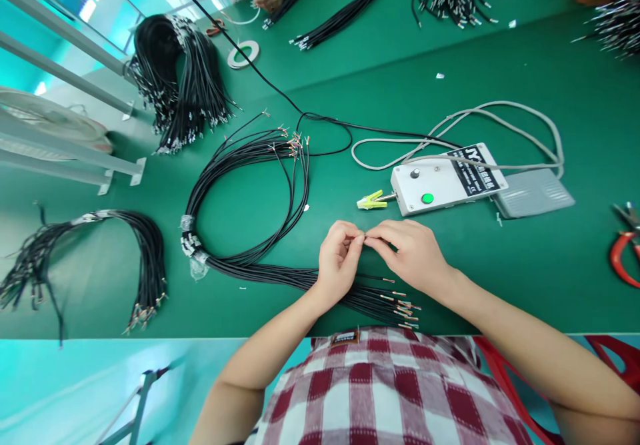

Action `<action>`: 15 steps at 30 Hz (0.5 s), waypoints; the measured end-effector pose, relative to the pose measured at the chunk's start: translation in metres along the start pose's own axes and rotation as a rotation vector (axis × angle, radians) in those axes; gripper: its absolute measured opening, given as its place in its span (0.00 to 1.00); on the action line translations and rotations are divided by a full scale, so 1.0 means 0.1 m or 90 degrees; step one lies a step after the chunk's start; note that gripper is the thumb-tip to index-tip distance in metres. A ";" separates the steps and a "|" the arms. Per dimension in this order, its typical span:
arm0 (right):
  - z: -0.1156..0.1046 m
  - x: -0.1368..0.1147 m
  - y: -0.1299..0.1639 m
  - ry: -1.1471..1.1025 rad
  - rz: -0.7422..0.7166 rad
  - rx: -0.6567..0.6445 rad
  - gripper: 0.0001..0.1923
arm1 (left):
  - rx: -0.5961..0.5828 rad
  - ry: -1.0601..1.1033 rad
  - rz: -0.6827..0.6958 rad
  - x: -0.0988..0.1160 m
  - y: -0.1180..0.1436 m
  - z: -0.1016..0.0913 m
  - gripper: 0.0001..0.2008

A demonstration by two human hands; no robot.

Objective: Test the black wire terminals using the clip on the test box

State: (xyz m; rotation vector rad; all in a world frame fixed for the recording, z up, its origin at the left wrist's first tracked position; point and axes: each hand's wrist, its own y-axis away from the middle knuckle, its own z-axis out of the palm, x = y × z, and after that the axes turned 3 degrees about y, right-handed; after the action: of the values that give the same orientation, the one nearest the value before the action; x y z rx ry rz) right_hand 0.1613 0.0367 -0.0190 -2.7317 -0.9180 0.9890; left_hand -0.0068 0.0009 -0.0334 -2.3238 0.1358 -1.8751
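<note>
While the left hand [337, 262] and right hand [413, 255] meet, fingertips pinched together on what I cannot tell, the black wires [267, 273] run beneath the left one; stripping looks done, but splayed far tips [296, 144] seem left to tidy.

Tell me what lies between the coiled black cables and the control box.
Between the coiled black cables and control box, the head view shows the yellow-green clip, part of a grey cable, a thin black cord and green tabletop.
</note>
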 end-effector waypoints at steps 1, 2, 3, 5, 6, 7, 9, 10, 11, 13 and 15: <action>-0.01 0.00 -0.02 0.028 -0.027 0.002 0.11 | -0.015 -0.053 0.052 -0.02 0.01 -0.02 0.05; -0.02 0.01 -0.03 0.064 -0.054 0.009 0.12 | -0.029 -0.111 0.110 -0.03 0.01 -0.03 0.05; -0.04 0.01 -0.03 0.102 -0.079 0.020 0.12 | -0.041 -0.165 0.166 -0.05 0.01 -0.05 0.06; -0.08 0.04 0.00 0.162 -0.118 0.051 0.11 | -0.043 -0.239 0.248 -0.08 0.01 -0.07 0.09; -0.10 0.05 0.02 0.176 -0.129 0.069 0.11 | -0.032 -0.256 0.271 -0.08 0.01 -0.07 0.10; -0.11 0.06 0.04 0.180 -0.133 0.088 0.09 | -0.017 -0.266 0.284 -0.08 0.00 -0.08 0.11; -0.12 0.09 0.10 0.163 -0.110 0.125 0.07 | 0.018 -0.274 0.297 -0.06 -0.01 -0.09 0.10; -0.12 0.10 0.13 0.144 -0.086 0.140 0.06 | 0.031 -0.275 0.303 -0.04 -0.02 -0.10 0.10; -0.11 0.11 0.15 0.123 -0.060 0.151 0.06 | 0.040 -0.277 0.308 -0.03 -0.02 -0.11 0.09; -0.09 0.10 0.17 0.083 -0.020 0.155 0.05 | 0.046 -0.279 0.315 -0.03 -0.02 -0.12 0.08; -0.06 0.05 0.17 0.062 -0.018 0.144 0.05 | 0.042 -0.265 0.314 -0.03 0.00 -0.13 0.08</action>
State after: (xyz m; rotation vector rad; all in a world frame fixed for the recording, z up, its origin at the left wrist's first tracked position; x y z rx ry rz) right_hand 0.1768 0.0267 -0.0214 -2.5468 -0.7740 0.8861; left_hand -0.0199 0.0011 -0.0338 -2.3032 0.5282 -1.1314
